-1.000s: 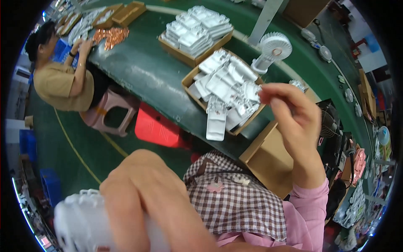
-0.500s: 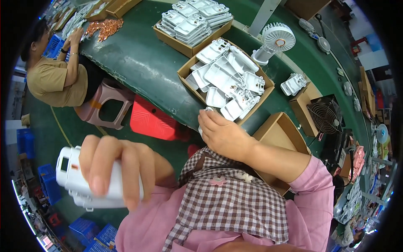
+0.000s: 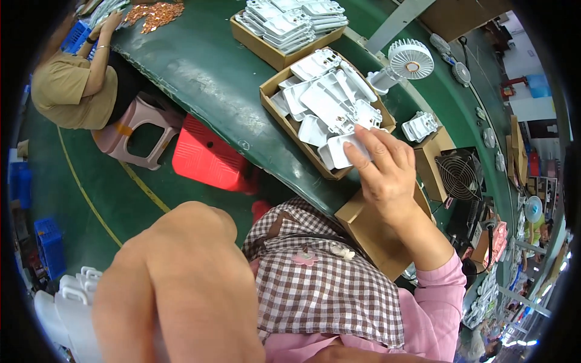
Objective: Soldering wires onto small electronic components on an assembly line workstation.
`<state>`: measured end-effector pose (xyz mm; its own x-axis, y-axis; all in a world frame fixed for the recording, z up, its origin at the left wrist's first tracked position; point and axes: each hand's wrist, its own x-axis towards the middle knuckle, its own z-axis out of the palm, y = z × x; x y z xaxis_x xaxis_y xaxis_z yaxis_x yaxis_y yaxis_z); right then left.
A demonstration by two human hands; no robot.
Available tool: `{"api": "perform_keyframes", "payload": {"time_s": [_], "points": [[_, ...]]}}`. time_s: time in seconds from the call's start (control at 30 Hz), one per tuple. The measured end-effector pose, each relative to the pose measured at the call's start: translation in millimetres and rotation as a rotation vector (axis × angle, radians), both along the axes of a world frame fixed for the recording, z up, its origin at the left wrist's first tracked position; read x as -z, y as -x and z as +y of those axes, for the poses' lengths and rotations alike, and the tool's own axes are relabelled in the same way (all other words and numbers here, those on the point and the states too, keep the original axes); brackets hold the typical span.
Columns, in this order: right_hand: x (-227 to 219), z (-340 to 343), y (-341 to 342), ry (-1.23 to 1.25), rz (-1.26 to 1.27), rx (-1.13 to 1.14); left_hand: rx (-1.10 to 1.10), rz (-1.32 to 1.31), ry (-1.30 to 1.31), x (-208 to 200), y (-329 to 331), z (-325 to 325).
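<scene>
One white casing (image 3: 71,317) is clasped — behind left-hand fingers (image 3: 124,305).

Parts (image 3: 324,101) lay in box (image 3: 292,137) on tbl (image 3: 193,72); 2nd box (image 3: 256,46) sat behind, fan (image 3: 411,59) to R, stool (image 3: 113,140) before tbl, L.

I see a green table (image 3: 200,72): a box of white parts (image 3: 295,138), a second box (image 3: 259,49) behind it, coppery pieces (image 3: 156,17) far left of it.

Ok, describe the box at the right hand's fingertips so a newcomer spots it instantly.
At the green table, find the white fan. The cardboard box just beside it, with the right hand over its near side, holds white plastic parts in a jumble, while the box beyond it holds neat stacks.
</scene>
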<state>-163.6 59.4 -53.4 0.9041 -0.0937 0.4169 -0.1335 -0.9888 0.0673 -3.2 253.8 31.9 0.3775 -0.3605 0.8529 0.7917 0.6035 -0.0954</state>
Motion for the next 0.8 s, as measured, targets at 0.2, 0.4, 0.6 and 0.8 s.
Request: {"api": "perform_keyframes", "payload": {"time_s": [0.2,0.4,0.6,0.8], "points": [[16.9,-3.1,7.2,-0.147,0.061,0.02,0.128,-0.378,-0.36,-23.1,-28.7,9.7],[26.1,-7.9,3.9,-0.439,0.052,0.026,-0.256,0.127,-0.883,-29.0,34.7,37.7],[15.7,-6.6,15.6,-0.343,0.099,0.04,-0.269,-0.04,-0.975,-36.6,32.6,25.6],[-3.1,6.5,41.1,-0.489,0.102,0.081,-0.118,-0.231,-0.758,-27.0,15.3,7.7]]}}
